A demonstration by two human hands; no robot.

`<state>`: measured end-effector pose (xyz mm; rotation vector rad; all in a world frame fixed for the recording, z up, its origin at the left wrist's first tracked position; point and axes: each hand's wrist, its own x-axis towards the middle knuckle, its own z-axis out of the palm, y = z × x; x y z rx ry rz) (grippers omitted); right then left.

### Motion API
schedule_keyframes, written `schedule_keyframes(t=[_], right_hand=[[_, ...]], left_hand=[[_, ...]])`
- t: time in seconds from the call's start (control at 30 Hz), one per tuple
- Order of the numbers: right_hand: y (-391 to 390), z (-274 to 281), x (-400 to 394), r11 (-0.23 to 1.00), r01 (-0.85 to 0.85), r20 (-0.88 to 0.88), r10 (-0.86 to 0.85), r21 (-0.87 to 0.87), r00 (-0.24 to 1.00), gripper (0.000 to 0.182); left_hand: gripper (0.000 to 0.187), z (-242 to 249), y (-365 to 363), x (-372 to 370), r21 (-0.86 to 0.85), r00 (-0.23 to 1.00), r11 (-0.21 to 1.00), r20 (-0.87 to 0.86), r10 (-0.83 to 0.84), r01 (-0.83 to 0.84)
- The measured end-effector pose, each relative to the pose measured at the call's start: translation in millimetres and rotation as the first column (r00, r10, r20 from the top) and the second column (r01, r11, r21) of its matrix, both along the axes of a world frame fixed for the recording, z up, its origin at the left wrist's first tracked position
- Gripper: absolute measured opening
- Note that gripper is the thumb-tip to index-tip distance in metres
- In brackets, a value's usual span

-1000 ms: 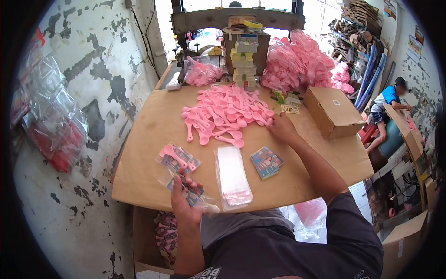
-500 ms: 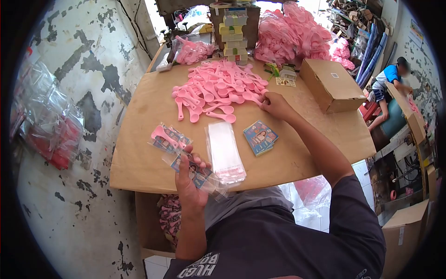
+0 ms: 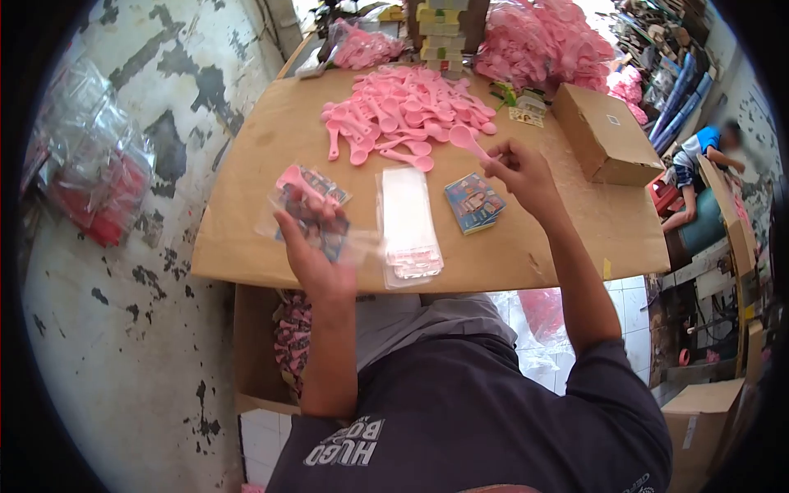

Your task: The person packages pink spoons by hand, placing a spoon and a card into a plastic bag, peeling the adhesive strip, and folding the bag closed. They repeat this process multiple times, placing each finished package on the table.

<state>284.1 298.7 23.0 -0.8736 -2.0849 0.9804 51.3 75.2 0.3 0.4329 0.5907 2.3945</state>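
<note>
My right hand (image 3: 519, 174) pinches the handle of a pink spoon (image 3: 467, 141), its bowl pointing toward the spoon pile (image 3: 403, 107). My left hand (image 3: 316, 263) holds a clear bag with a printed card (image 3: 327, 240), blurred by motion. Just beyond it, a bagged pink spoon (image 3: 297, 182) with a printed card lies on the table, partly hidden by the left fingers. Between the hands is a stack of clear bags with white (image 3: 406, 215). To its right sits a small stack of blue printed cards (image 3: 475, 204).
A closed cardboard box (image 3: 604, 135) stands at the table's right. Bundled card stacks (image 3: 441, 37) and bagged pink spoons (image 3: 542, 49) are at the back. Clear bags hang on the left wall (image 3: 90, 164). Another person (image 3: 699, 156) sits far right.
My right hand has lifted a pink spoon away from the pile's edge. My left hand has moved forward over the table with the clear bag and card. The camera view has shifted.
</note>
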Motion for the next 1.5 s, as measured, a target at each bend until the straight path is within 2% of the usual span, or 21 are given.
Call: schedule_keyframes(t=[0.07,0.13,0.2,0.4,0.47,0.53,0.6,0.67,0.73,0.77,0.83,0.97,1.03,1.13,1.27,1.33,1.37,1.4,1.43,1.47,1.5], right_hand=[[-37.9,3.5,4.1,0.970,-0.099,-0.103,0.078,-0.220,0.992,0.021],[-70.5,-3.7,3.3,0.943,-0.159,-0.126,0.127,-0.293,0.984,0.020],[-89.7,-11.1,1.8,0.835,-0.294,-0.251,0.194,-0.466,0.948,0.018],[-105.7,3.1,-12.4,0.769,-0.368,-0.347,0.202,-0.522,0.916,0.018],[-102.1,1.6,-17.6,0.764,-0.384,-0.340,0.228,-0.518,0.912,0.021],[-101.9,0.4,-25.8,0.705,-0.477,-0.524,0.175,-0.524,0.834,0.026],[-102.3,3.2,-30.1,0.702,-0.474,-0.536,0.155,-0.531,0.830,0.025],[-101.0,0.5,-31.9,0.704,-0.463,-0.546,0.126,-0.539,0.828,0.024],[-97.6,-9.1,-35.2,0.808,-0.372,-0.542,0.079,-0.457,0.837,0.022],[-94.8,-16.6,-41.1,0.807,-0.369,-0.543,0.073,-0.460,0.836,0.022],[-91.6,-31.5,-51.9,0.951,-0.211,-0.564,0.049,-0.227,0.824,0.027],[-92.8,-33.2,-51.9,0.952,-0.112,-0.510,-0.051,-0.284,0.859,0.037],[-92.4,-28.4,-48.7,0.968,-0.107,-0.447,-0.006,-0.227,0.895,0.047],[-88.0,-29.4,-48.1,0.977,-0.059,-0.411,-0.030,-0.203,0.911,0.051],[-91.7,-23.2,-52.0,0.982,0.017,-0.362,-0.085,-0.188,0.928,0.066],[-93.3,-14.8,-55.2,0.956,0.226,-0.452,-0.120,0.187,0.884,0.062],[-90.5,-15.6,-50.4,0.957,0.221,-0.447,-0.117,0.189,0.887,0.062],[-85.4,-17.2,-40.9,0.882,0.148,-0.340,0.014,0.447,0.940,0.051],[-81.8,-16.3,-34.3,0.744,0.048,-0.200,0.116,0.667,0.973,0.041],[-82.2,-13.4,-29.1,0.744,0.042,-0.197,0.121,0.667,0.973,0.041],[-85.7,-7.5,-22.8,0.807,-0.054,-0.230,0.231,0.588,0.945,0.027]], left_hand=[[0.049,9.6,15.1,-14.9,0.194,0.997,0.978,0.001,0.081,-0.079],[0.051,26.8,27.6,-16.4,0.172,0.988,0.973,0.025,0.153,-0.155],[0.053,33.4,38.7,-13.8,0.162,0.980,0.967,0.040,0.195,-0.199],[0.061,26.8,69.3,6.2,0.144,0.992,0.989,-0.129,-0.008,0.026],[0.061,24.0,74.9,18.9,0.130,0.994,0.988,-0.084,-0.070,0.081],[0.063,20.1,78.6,27.5,0.101,0.974,0.976,-0.139,-0.180,0.195],[0.063,19.8,81.1,31.6,0.081,0.974,0.974,-0.098,-0.206,0.214],[0.060,19.4,83.6,34.7,0.114,0.939,0.934,0.025,-0.343,0.338],[0.057,16.6,87.5,37.1,0.118,0.922,0.919,0.051,-0.383,0.375],[0.056,13.9,89.6,38.6,0.134,0.891,0.889,0.061,-0.449,0.438],[0.050,10.7,91.9,42.8,0.161,0.830,0.832,0.099,-0.549,0.531],[0.043,7.4,95.4,41.0,0.143,0.801,0.803,0.087,-0.593,0.579],[0.041,6.4,96.2,37.7,0.077,0.774,0.780,0.093,-0.626,0.621],[0.042,10.8,96.1,36.9,0.006,0.739,0.742,0.077,-0.669,0.670],[0.042,9.9,95.4,38.4,-0.016,0.766,0.766,0.008,-0.642,0.642],[0.041,13.6,92.6,40.8,-0.110,0.796,0.789,0.033,-0.604,0.604],[0.041,12.8,92.7,40.0,-0.106,0.798,0.792,0.037,-0.601,0.601],[0.041,12.2,93.3,37.3,-0.096,0.794,0.788,0.067,-0.605,0.608],[0.040,11.9,93.8,34.2,-0.086,0.789,0.784,0.096,-0.607,0.615],[0.040,12.9,94.7,31.0,-0.085,0.791,0.787,0.098,-0.603,0.611],[0.040,14.8,95.1,28.0,-0.080,0.794,0.791,0.121,-0.596,0.606]])
